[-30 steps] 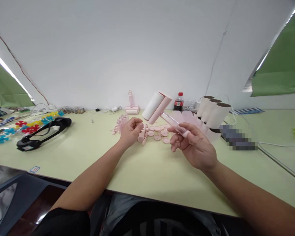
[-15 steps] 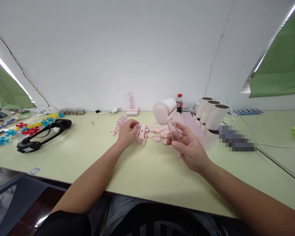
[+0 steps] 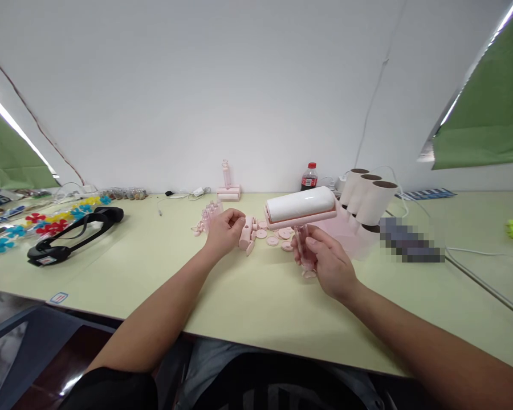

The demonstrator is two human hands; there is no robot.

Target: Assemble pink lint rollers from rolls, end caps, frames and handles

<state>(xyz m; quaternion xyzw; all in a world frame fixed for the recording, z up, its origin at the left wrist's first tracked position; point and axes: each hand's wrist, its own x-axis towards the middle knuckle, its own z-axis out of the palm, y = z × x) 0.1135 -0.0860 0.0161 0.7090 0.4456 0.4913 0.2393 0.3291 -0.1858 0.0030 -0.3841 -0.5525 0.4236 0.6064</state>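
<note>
A lint roller [image 3: 301, 206] with a white sheet roll in a pink frame is raised above the table, its roll lying nearly sideways. My right hand [image 3: 331, 259] is closed around its clear pink handle [image 3: 306, 249]. My left hand [image 3: 226, 230] rests near the table with thumb and fingers pinched together; whatever may be between them is hidden. Just right of those fingers lie pink roller frame parts [image 3: 248, 234]. Flat pink discs [image 3: 272, 241] are scattered beside them. Behind my left hand stand several clear pink handles [image 3: 211, 212], partly covered.
Three white paper rolls [image 3: 374, 200] stand at right, near translucent pink covers [image 3: 354, 239]. Another lint roller [image 3: 228, 191] stands upright by the wall. A cola bottle [image 3: 310, 176], a black headset strap [image 3: 77, 233], colourful flower-shaped pieces [image 3: 53, 225] and a pixelated object [image 3: 410, 240] also occupy the table.
My right hand has turned the lint roller from end-on to broadside, showing its white roll lengthwise, and moved it slightly down. My left hand has stayed almost in place.
</note>
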